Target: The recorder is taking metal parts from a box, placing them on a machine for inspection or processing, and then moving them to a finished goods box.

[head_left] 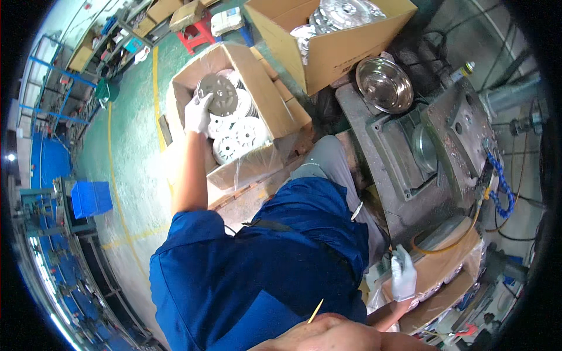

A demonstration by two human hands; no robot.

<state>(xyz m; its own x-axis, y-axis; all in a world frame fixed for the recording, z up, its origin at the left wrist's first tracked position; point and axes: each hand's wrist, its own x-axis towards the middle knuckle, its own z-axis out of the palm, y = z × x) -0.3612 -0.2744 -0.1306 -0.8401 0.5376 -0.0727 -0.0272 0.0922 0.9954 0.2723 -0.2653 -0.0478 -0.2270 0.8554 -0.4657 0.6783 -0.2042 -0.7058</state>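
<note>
My left hand [198,114], in a white glove, grips the edge of a round grey metal disc [221,104] with holes in its middle. The disc is held over an open cardboard box [272,111], lined with clear plastic, where several pale slotted discs [250,133] lie stacked. Down at the lower right, my right hand [404,275], gloved in white too, has its fingers stretched out and shows nothing in them. It is beside another plastic-lined cardboard box [462,248].
Right of my legs stands a metal press [451,140] with a round die [424,149]. A shiny steel bowl [383,85] rests on its far side. Another carton [351,55] holds foil-like silvery parts. A red stool [196,35] and a blue bin [91,199] stand further off.
</note>
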